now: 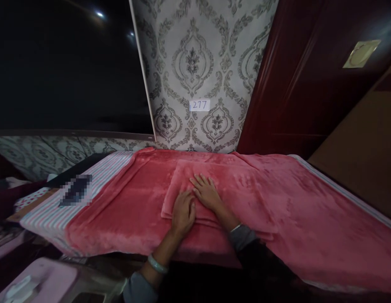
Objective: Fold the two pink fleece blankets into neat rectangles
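A folded pink-red plush cloth (246, 198) lies flat in layers on a larger plush cover (132, 202) of the same colour. On its top my right hand (206, 192) rests palm down, open, with the fingers spread. Just to the left, my left hand (183, 212) lies on the cloth near its front left part, the fingers stretched forward and slightly bent, the thumb beside them. Neither hand holds anything that I can see. The front edge of the folded cloth shows its stacked layers, partly behind my wrists.
A striped cloth (53, 210) shows under the cover's left side, with a pixelated dark object (76, 190) on it. A large black screen (69, 67) is at the back left. A brown board (365, 151) stands on the right. A pink stool-like surface (53, 273) is at the lower left.
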Motion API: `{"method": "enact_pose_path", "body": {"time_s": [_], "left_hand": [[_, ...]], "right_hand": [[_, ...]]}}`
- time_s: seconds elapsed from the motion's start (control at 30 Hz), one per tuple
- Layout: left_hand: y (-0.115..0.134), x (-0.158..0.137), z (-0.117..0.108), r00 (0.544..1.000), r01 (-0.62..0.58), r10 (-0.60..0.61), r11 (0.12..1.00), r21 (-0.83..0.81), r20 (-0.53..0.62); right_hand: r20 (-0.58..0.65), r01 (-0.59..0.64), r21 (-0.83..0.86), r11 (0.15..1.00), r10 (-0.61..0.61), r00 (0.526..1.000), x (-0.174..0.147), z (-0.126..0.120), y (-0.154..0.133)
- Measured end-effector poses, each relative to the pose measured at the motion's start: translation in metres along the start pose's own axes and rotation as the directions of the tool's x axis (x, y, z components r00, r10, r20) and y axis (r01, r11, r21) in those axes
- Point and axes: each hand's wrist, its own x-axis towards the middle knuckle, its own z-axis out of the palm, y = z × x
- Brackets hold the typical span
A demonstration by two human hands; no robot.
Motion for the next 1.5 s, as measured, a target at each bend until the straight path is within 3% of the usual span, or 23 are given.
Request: {"method": "enact_pose_path", "body": {"time_s": [0.1,0.2,0.3,0.37,0.47,0.63,0.9,1.1,1.23,1.3,1.37,1.43,1.5], "left_hand": [[0.004,0.023,-0.011,0.998,-0.010,0.013,0.999,-0.043,0.058],[0.007,0.076,-0.021,0.962,-0.062,0.066,0.998,-0.022,0.266],[-0.004,0.133,-0.018,0.842,-0.072,0.048,0.997,0.023,0.538],[-0.019,0.157,-0.008,0.767,-0.043,-0.031,0.994,0.100,0.641],[-0.045,0.168,0.012,0.767,-0.019,-0.098,0.985,0.174,0.634],[-0.066,0.161,0.030,0.778,-0.014,-0.083,0.988,0.151,0.623],[-0.064,0.160,0.027,0.799,-0.013,-0.064,0.992,0.124,0.598],[-0.054,0.160,0.020,0.793,-0.056,-0.064,0.982,0.178,0.606],[-0.041,0.173,0.014,0.753,-0.066,-0.109,0.968,0.240,0.649],[-0.025,0.185,0.015,0.746,-0.090,-0.094,0.967,0.240,0.659],[-0.003,0.196,0.020,0.734,-0.160,0.019,0.976,0.146,0.679],[0.023,0.205,0.032,0.676,-0.245,0.197,0.969,-0.035,0.710],[0.046,0.209,0.048,0.616,-0.279,0.323,0.942,-0.184,0.718]], "right_hand": [[-0.017,0.022,0.020,1.000,-0.022,1.000,-0.001,0.003,0.003],[-0.047,0.064,0.041,0.997,-0.062,0.997,-0.001,0.002,0.003],[-0.072,0.121,0.067,0.990,-0.116,0.991,-0.001,0.001,0.002],[-0.065,0.149,0.090,0.985,-0.143,0.988,-0.001,0.001,0.002],[-0.031,0.160,0.119,0.980,-0.158,0.987,0.000,-0.001,0.003],[0.030,0.146,0.118,0.982,-0.151,0.988,0.001,-0.007,0.003],[0.209,0.175,0.154,0.972,-0.206,0.956,-0.032,-0.022,-0.013],[0.165,0.163,0.242,0.956,-0.206,0.964,-0.090,-0.025,-0.035],[0.118,0.185,0.340,0.922,-0.237,0.964,-0.118,-0.043,-0.033],[0.062,0.154,0.326,0.933,-0.184,0.981,-0.121,-0.060,-0.019],[-0.024,0.117,0.255,0.960,-0.114,0.993,-0.117,-0.077,0.005],[-0.072,0.094,0.178,0.979,-0.082,0.994,-0.109,-0.086,0.032],[-0.044,0.064,0.119,0.991,-0.059,0.997,-0.103,-0.086,0.055]]}}
